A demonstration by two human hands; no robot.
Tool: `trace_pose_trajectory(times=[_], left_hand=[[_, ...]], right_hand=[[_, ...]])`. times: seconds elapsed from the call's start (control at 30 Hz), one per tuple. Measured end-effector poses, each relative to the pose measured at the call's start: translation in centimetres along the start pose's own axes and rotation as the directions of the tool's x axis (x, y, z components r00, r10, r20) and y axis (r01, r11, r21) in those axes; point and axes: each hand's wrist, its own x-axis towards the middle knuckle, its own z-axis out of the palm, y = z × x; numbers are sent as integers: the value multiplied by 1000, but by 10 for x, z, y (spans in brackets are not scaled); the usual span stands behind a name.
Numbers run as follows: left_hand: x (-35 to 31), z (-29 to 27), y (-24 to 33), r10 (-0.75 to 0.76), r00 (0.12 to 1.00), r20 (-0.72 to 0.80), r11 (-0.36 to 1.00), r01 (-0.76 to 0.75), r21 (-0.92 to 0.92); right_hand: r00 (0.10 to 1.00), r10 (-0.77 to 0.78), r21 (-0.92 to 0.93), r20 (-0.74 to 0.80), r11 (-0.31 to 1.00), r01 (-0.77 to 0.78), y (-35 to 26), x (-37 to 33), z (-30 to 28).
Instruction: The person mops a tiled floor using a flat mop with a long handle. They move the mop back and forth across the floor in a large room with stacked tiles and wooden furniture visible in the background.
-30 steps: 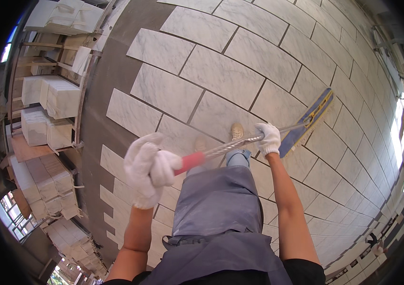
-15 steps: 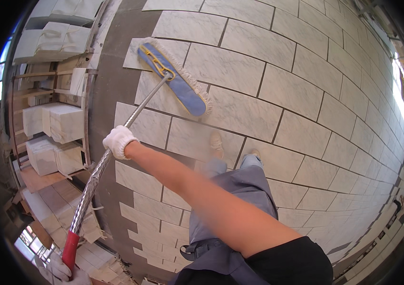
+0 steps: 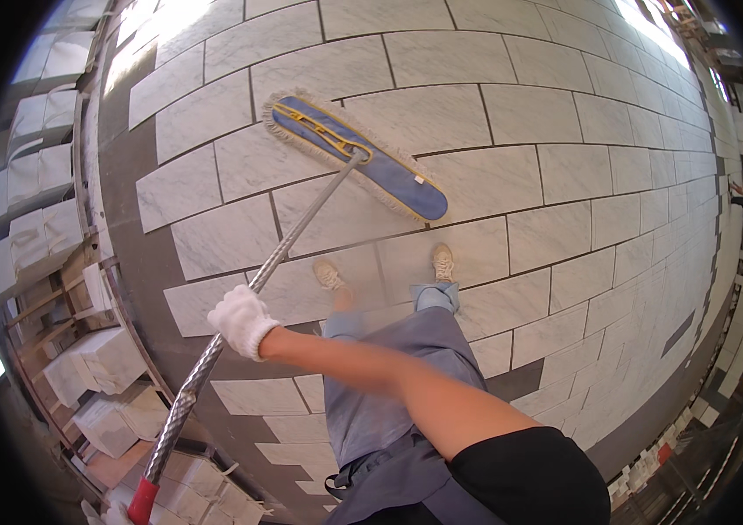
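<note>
Holds a blue dust mop [image 3: 393,178] flat on pale tiles [image 3: 485,179] ahead of beige shoes [image 3: 443,262] — grips its silver pole [image 3: 184,401] with the right hand [image 3: 242,322], shows the left hand [image 3: 110,515] beside the red end [image 3: 142,502] — too cropped to tell if closed

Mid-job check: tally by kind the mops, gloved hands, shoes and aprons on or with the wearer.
Mop: 1
Gloved hands: 2 (right hand; left hand, mostly cut off by the lower edge)
Shoes: 2 (left shoe; right shoe)
Apron: 1
Total: 6
</note>
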Motion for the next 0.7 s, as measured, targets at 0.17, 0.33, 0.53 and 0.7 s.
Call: trace_pose_trajectory(times=[0.17,0.33,0.53,0.7], left_hand=[[-86,204,-139,-35,924,380,920,-118,374],[-286,433,-279,-265,757,598,964,215,156],[-463,625,-343,-770,254,585,470,846,252],[-481,632,-344,-740,149,656,436,848,300]], right_hand=[[826,165,-39,-539,975,-220,244,-180,-104],[533,351,-59,-770,792,-607,460,-429,-205],[-16,864,859,-503,498,-118,537,-610,-240],[-94,898,900,-431,435,30,560,-656,-217]])
